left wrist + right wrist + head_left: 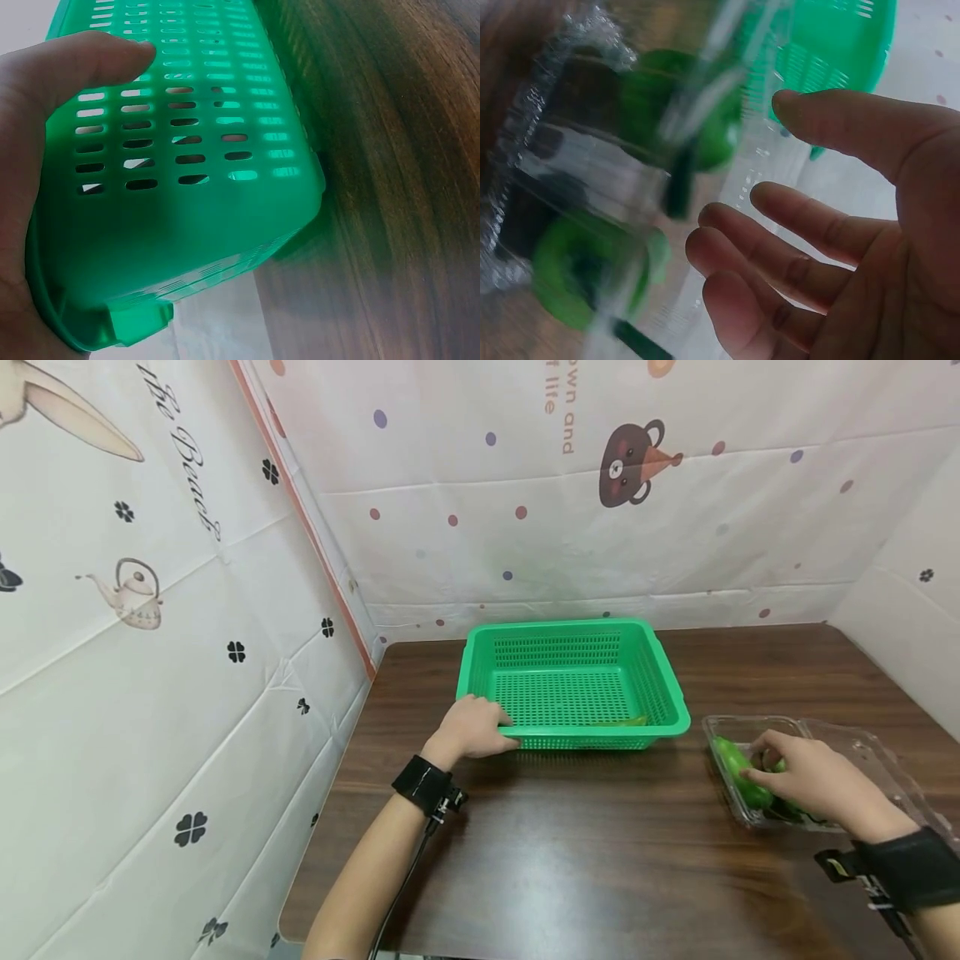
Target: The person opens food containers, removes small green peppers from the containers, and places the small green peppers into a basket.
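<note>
A dark wooden table (570, 852) — printed white cloth walls (150, 635) around it.

bare forearms, 2 black wrist straps (424, 783), black cable (401, 885)

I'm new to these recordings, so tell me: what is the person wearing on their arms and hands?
Both hands are bare, with no gloves and no sleeves in view. The left hand has a black band strapped round its wrist, with a small black fitting and a thin dark cable trailing back along the forearm. The right hand wears a similar wide black wrist band with a dark buckle-like mount.
</note>
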`<state>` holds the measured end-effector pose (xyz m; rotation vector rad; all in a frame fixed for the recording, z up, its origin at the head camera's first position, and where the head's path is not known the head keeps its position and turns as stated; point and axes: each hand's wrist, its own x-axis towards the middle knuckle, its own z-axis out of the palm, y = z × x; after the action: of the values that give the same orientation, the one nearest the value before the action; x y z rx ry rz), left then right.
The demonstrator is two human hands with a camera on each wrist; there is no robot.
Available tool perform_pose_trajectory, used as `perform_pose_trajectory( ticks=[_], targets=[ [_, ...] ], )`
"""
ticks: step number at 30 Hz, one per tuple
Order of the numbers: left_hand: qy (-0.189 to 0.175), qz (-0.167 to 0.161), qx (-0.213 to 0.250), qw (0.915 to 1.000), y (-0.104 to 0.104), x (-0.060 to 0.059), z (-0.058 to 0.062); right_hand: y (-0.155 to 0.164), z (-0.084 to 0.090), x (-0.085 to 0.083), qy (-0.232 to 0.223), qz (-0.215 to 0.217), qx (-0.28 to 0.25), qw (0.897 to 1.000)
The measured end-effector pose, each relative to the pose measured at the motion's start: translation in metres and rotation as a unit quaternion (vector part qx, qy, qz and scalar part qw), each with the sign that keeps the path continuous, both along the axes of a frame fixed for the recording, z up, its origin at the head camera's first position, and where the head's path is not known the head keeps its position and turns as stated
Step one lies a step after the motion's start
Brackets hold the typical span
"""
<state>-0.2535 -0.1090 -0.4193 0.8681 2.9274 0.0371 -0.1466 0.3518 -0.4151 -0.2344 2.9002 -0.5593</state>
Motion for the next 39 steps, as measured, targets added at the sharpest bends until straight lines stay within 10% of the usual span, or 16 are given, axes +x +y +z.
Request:
perform_pose_trajectory(
  ticks=[39],
  targets=[
    [0.02,-0.011,0.01,0.9997,-0.002,0.007,0.003,-0.013,-0.025,-0.002,0.007,-0.016,0.043,0.999]
  ],
)
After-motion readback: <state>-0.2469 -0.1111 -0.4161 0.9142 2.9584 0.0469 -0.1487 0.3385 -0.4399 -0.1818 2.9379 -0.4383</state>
